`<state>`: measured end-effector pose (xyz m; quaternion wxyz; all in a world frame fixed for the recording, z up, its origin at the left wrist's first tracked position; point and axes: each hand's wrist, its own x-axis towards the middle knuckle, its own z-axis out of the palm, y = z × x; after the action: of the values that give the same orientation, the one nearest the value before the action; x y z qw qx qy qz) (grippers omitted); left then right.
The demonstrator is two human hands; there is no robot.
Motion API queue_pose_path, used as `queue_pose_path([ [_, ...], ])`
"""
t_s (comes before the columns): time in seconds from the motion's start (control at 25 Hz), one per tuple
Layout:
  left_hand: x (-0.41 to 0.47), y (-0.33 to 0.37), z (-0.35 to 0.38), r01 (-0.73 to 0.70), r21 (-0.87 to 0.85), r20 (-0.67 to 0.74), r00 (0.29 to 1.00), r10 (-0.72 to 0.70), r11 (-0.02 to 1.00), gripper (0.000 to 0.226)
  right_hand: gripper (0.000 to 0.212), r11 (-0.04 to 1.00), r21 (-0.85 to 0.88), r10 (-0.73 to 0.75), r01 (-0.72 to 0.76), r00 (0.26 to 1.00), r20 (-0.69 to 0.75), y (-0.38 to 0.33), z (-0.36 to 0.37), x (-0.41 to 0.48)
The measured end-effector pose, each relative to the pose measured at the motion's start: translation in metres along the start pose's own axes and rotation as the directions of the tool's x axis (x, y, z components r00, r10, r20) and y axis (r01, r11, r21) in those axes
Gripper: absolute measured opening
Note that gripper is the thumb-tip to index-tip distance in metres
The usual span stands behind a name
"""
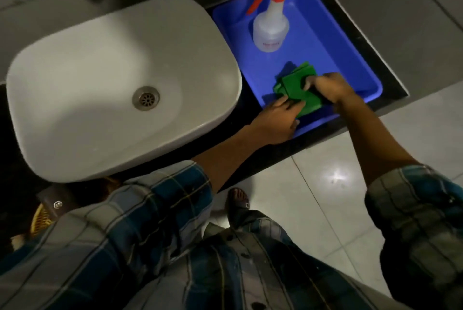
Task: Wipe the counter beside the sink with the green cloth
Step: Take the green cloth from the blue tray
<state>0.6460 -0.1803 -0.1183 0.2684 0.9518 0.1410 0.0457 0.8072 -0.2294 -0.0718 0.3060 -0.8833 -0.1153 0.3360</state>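
The wiping has not begun, judging by how things lie: the green cloth (295, 86) is in the blue tray (350, 59), folded in several layers near the tray's front, not on the desk (263, 159). Both hands are on it. The left hand (278, 119) reaches in over the tray's front rim, its fingers laid on the cloth's near-left edge; whether they pinch a layer or only press on it cannot be told. The right hand (330, 88) comes from the right and has its fingers curled onto the cloth's right side, seemingly gripping the fold, though the thumb is hidden. A spray bottle (270, 29) stands upright at the far end of the tray, well apart from the cloth and untouched. The tray sits just beside the sink (75, 84) and covers most of the dark desk there; only narrow strips show around it and a wider band in front. What is left, as I judge it, is nearly everything: lift the cloth out, probably shift the tray, then wipe the surface.
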Motion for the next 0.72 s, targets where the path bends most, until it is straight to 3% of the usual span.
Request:
queue_pose_path([
  [0.16, -0.034, 0.026, -0.040, -0.034, -0.303, -0.396, 0.913, -0.093, 0.952, 0.042, 0.031, 0.937, 0.347, -0.043, 0.044, 0.999, -0.009, -0.009, -0.014, -0.045],
  [0.24, -0.075, 0.016, -0.088, -0.032, -0.431, -0.549, 0.802, -0.233, 0.902, 0.051, 0.040, 0.786, 0.616, -0.186, 0.049, 0.970, 0.159, -0.042, 0.005, -0.094],
  [0.28, -0.096, 0.011, -0.111, -0.016, -0.542, -0.551, 0.762, -0.341, 0.840, 0.062, 0.042, 0.681, 0.732, -0.292, 0.004, 0.919, 0.266, -0.062, 0.017, -0.123],
  [0.32, -0.126, 0.002, -0.138, 0.013, -0.708, -0.473, 0.733, -0.489, 0.706, 0.072, 0.044, 0.591, 0.806, -0.414, -0.047, 0.839, 0.352, -0.082, 0.036, -0.154],
  [0.36, -0.159, -0.007, -0.163, 0.025, -0.860, -0.340, 0.716, -0.610, 0.510, 0.079, 0.044, 0.552, 0.830, -0.506, -0.081, 0.759, 0.410, -0.101, 0.062, -0.186],
  [0.4, -0.193, -0.020, -0.182, 0.002, -0.946, -0.225, 0.714, -0.663, 0.324, 0.078, 0.040, 0.576, 0.814, -0.561, -0.075, 0.688, 0.460, -0.115, 0.094, -0.215],
  [0.44, -0.231, -0.038, -0.195, -0.038, -0.973, -0.190, 0.685, -0.704, 0.226, 0.073, 0.034, 0.637, 0.771, -0.571, -0.028, 0.655, 0.495, -0.128, 0.131, -0.238],
  [0.48, -0.274, -0.057, -0.206, -0.056, -0.965, -0.236, 0.614, -0.753, 0.257, 0.067, 0.025, 0.716, 0.693, -0.562, 0.084, 0.659, 0.500, -0.137, 0.173, -0.260],
  [0.56, -0.356, -0.096, -0.219, 0.042, -0.913, -0.355, 0.408, -0.841, 0.406, 0.066, 0.023, 0.821, 0.483, -0.543, 0.303, 0.673, 0.502, -0.149, 0.260, -0.297],
  [0.68, -0.472, -0.157, -0.217, 0.295, -0.843, -0.417, 0.171, -0.893, 0.450, 0.075, 0.016, 0.860, 0.286, -0.497, 0.422, 0.566, 0.658, -0.155, 0.392, -0.347],
  [0.72, -0.509, -0.175, -0.212, 0.381, -0.820, -0.414, 0.121, -0.902, 0.427, 0.075, 0.025, 0.852, 0.184, -0.457, 0.490, 0.524, 0.718, -0.156, 0.430, -0.367],
])
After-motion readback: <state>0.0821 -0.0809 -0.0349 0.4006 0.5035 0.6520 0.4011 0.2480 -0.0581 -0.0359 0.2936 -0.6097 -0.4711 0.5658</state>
